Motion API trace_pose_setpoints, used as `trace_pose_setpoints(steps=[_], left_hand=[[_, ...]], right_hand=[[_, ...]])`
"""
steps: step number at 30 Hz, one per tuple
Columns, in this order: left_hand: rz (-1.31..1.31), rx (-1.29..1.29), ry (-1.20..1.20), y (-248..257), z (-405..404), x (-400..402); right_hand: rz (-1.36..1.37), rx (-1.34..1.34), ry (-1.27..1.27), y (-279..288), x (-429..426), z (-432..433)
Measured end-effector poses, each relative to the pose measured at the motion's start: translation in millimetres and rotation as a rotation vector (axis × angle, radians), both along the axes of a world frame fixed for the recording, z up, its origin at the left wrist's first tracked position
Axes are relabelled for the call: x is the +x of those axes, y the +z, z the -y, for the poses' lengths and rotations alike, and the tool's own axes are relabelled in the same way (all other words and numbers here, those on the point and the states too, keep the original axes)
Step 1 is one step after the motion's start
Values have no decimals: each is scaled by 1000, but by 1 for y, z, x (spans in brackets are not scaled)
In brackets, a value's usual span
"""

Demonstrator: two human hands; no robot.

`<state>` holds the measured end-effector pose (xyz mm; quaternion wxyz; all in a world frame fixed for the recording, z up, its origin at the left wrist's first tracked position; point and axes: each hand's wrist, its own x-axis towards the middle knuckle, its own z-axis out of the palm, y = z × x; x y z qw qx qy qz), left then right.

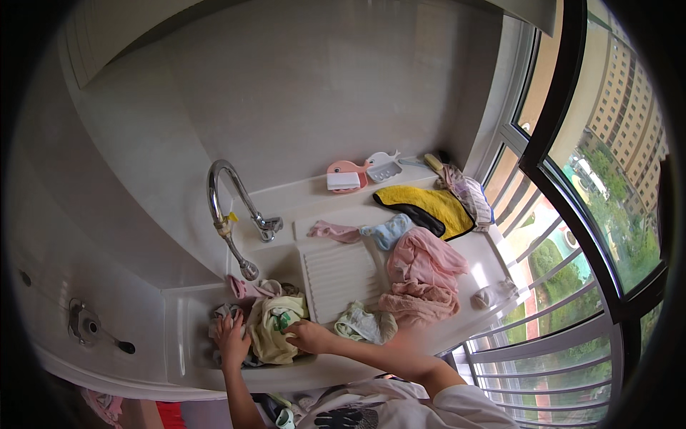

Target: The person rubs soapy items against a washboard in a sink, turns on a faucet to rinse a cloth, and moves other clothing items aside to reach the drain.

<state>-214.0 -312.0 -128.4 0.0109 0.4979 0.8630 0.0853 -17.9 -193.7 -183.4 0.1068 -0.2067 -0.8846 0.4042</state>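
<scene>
In the sink basin (177,343) lies a heap of laundry. My left hand (233,339) rests at the heap's left side, fingers apart, touching a grey cloth (229,310). My right hand (310,337) has its fingers curled at the edge of a pale yellow garment (270,327) with a green print, pinching the fabric. Behind it in the basin are a pink cloth (241,288) and darker pieces, partly covered. Above the heap hangs the chrome faucet's spray head (248,270).
A ribbed washboard (340,276) adjoins the basin. On the counter lie a green-white garment (364,324), pink garments (423,260), a blue patterned cloth (388,231), a yellow-black cloth (429,206) and a white sock (496,293). Whale-shaped soap dishes (347,182) stand behind; a barred window (557,246) is right.
</scene>
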Motion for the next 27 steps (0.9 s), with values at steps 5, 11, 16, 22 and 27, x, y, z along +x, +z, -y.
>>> trace_pose_setpoints(steps=[5,11,16,22,27], left_hand=[[599,254,-535,46,-111,85],[528,-16,-810,5,-284,145],[380,120,-562,-41,-372,192],[464,272,-626,-104,-370,194],[1158,332,-623,-96,-325,209]], right_hand=[[-345,149,-227,67,97,-32],[-36,490,-599,94,227,-55],[363,493,-784,56,288,-73],[294,216,-965,47,292,-109],[-246,-193,-1286,12,310,-151]])
